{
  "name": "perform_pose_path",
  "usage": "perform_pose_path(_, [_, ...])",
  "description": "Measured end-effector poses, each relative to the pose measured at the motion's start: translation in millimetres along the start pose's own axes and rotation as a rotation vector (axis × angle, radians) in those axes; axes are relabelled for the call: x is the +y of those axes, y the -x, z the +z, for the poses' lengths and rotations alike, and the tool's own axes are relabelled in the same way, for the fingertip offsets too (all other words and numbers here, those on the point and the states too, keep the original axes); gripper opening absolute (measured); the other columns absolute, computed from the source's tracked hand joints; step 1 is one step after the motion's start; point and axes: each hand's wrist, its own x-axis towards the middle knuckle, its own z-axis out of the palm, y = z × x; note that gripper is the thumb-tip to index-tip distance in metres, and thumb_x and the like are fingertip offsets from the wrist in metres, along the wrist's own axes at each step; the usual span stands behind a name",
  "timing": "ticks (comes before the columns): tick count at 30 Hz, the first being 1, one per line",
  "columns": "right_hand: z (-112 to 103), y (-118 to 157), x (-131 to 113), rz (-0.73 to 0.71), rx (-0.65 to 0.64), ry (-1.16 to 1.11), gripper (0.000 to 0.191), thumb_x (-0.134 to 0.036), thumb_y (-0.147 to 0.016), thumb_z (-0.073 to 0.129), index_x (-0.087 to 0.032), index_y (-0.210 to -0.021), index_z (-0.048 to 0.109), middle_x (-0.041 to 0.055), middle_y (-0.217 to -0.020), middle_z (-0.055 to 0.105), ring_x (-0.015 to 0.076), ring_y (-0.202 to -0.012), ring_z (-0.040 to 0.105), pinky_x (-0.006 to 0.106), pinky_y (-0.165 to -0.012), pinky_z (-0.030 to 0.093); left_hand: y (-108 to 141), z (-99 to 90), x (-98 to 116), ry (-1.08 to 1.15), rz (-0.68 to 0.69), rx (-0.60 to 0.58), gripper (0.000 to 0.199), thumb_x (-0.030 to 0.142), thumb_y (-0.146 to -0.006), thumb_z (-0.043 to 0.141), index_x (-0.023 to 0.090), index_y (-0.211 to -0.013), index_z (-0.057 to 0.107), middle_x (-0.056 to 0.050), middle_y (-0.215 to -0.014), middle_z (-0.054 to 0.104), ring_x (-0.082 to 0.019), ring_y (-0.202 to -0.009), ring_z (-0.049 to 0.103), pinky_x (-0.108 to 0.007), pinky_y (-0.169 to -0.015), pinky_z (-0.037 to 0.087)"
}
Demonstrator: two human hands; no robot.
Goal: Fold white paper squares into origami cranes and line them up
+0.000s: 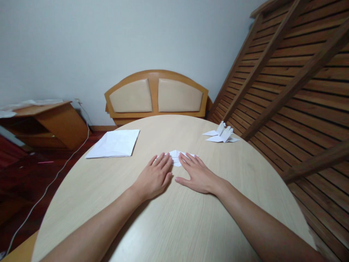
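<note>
2 hands, left [155,175] and right [196,174], lie spread on the paper [176,157] between them on the worktop [174,218]; likely light, easily creased, best held by its edges

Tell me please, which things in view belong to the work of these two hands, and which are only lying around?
In the work:
folded paper, under left hand and right hand
table, beneath
white sheets, probably
folded paper figures, probably

Just lying about:
pale cable, on the floor
wooden cabinet
headboard, behind the table
</note>
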Motion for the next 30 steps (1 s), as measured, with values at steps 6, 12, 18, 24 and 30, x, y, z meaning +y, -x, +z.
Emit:
perform_pose_path(6, [-0.1, 0.6, -0.7, 0.014, 0.002, 0.015, 0.1, -0.083, -0.088, 0.029, -0.014, -0.16, 0.02, 0.0125, -0.166, 0.016, 0.0329, -0.154, 0.013, 0.052, -0.124, 0.012, -0.5, 3.9, -5.1, 0.175, 0.153, -0.107, 0.056, 0.042, -0.106, 0.028, 0.02, -0.158, 0.028, -0.007, -0.164, 0.027, -0.025, -0.152, 0.023, -0.047, -0.123, 0.022])
perform_pose_path(12, [-4.1, 5.2, -4.7, 0.127, -0.02, 0.075, 0.101, -0.083, -0.089, 0.025, -0.01, -0.159, 0.023, 0.0141, -0.166, 0.014, 0.0346, -0.154, 0.012, 0.055, -0.123, 0.013, -0.3, 2.0, -6.2, 0.197, 0.134, -0.14, 0.058, 0.046, -0.106, 0.028, 0.02, -0.158, 0.029, -0.007, -0.163, 0.028, -0.027, -0.152, 0.024, -0.047, -0.123, 0.021])
perform_pose_path(18, [-6.2, 1.9, -3.0, 0.178, 0.173, 0.148, 0.077, -0.063, -0.099, 0.033, -0.005, -0.148, 0.045, 0.0229, -0.156, 0.04, 0.0353, -0.146, 0.035, 0.055, -0.12, 0.023, -0.3, -1.3, -5.9, 0.201, 0.157, -0.114, 0.059, 0.045, -0.104, 0.034, 0.02, -0.157, 0.031, -0.008, -0.163, 0.03, -0.028, -0.151, 0.028, -0.049, -0.121, 0.024])
perform_pose_path(24, [-7.4, -7.6, 5.8, 0.056, 0.326, 0.025, 0.048, -0.041, -0.102, 0.04, -0.016, -0.141, 0.055, 0.0143, -0.144, 0.058, 0.0293, -0.132, 0.052, 0.048, -0.111, 0.039, -3.7, -13.0, -1.8, 0.246, 0.295, -0.124, 0.053, 0.039, -0.101, 0.041, 0.019, -0.151, 0.043, -0.008, -0.157, 0.042, -0.028, -0.146, 0.038, -0.047, -0.121, 0.029])
perform_pose_path(30, [-3.7, -11.3, 9.6, -0.007, 0.347, -0.094, 0.032, -0.03, -0.102, 0.044, -0.021, -0.12, 0.068, 0.0086, -0.123, 0.071, 0.0247, -0.115, 0.062, 0.043, -0.101, 0.045, -2.8, -15.0, 2.1, 0.26, 0.326, -0.108, 0.05, 0.036, -0.1, 0.044, 0.019, -0.147, 0.048, -0.005, -0.156, 0.045, -0.029, -0.152, 0.024, -0.05, -0.123, 0.024])
